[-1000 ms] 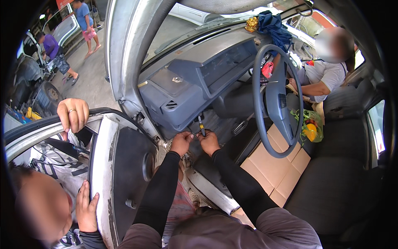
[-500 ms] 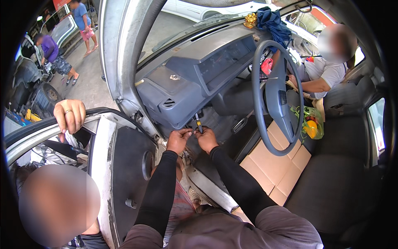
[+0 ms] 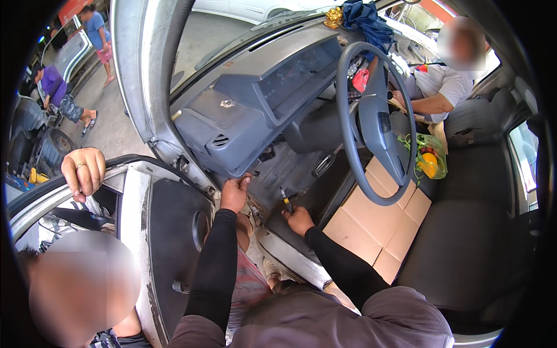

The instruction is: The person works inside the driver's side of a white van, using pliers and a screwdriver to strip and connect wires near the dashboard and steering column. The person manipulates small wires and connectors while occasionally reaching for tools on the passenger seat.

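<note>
My left hand (image 3: 235, 194) is closed in a pinch below the lower edge of the grey dashboard (image 3: 220, 139). A small dark piece (image 3: 256, 174), perhaps a wire end, shows by its fingertips; what the fingers grip is too small to make out. Lower and to the right, above the sill side of the seat, my right hand (image 3: 300, 220) is closed around a slim hand tool (image 3: 286, 200). The tool has a yellow-and-black handle and a narrow metal tip pointing up toward the dashboard. Its exact kind cannot be told.
To my right stand the steering wheel (image 3: 342, 116) and a seat with flattened cardboard (image 3: 371, 214) and a bag of produce (image 3: 430, 159). A person (image 3: 435, 93) sits beyond. Left, another person's hand (image 3: 84, 171) rests on the open door (image 3: 174, 232). A lever (image 3: 323, 165) rises from the floor.
My right hand has drawn the tool back, down and to the right, away from my left hand. My left hand stays under the dashboard edge. The whole view has shifted slightly.
</note>
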The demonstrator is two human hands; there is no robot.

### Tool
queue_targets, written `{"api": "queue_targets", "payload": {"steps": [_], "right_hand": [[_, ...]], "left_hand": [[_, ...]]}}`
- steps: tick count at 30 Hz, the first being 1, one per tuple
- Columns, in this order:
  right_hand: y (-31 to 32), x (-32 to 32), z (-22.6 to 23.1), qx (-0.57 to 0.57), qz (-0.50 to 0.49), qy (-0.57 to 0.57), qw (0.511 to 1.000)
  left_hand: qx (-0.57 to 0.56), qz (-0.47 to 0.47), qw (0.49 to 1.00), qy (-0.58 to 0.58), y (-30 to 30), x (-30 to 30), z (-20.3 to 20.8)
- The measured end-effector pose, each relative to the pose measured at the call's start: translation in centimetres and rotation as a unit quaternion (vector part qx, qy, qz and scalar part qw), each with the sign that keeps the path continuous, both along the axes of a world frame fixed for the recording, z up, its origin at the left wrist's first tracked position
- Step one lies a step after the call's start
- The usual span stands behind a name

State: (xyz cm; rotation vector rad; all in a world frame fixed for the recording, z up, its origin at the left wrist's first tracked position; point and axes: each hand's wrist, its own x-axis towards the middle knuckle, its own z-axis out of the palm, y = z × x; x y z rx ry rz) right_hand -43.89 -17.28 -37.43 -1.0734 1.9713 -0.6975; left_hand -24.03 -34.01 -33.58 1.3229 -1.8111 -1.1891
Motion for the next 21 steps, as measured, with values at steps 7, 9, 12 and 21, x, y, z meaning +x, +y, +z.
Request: {"api": "queue_targets", "payload": {"steps": [7, 9, 12, 21], "right_hand": [[0.7, 1.5, 1.3, -0.008, 0.013, 0.014, 1.000], [0.0, 1.8, 1.9, -0.037, 0.021, 0.031, 0.999], [-1.0, 1.9, 2.3, -0.097, 0.026, 0.072, 0.992], [-4.0, 2.1, 4.4, -0.159, 0.026, 0.123, 0.979]], "left_hand": [[-0.040, 0.004, 0.999, -0.010, -0.1, -0.5, -0.1], [-0.037, 0.011, 0.999, 0.007, -0.1, -0.4, -0.7], [-0.046, 0.023, 0.998, 0.020, -0.2, -0.8, -1.2], [-0.054, 0.027, 0.998, 0.012, 0.2, -1.3, -0.6]]}}
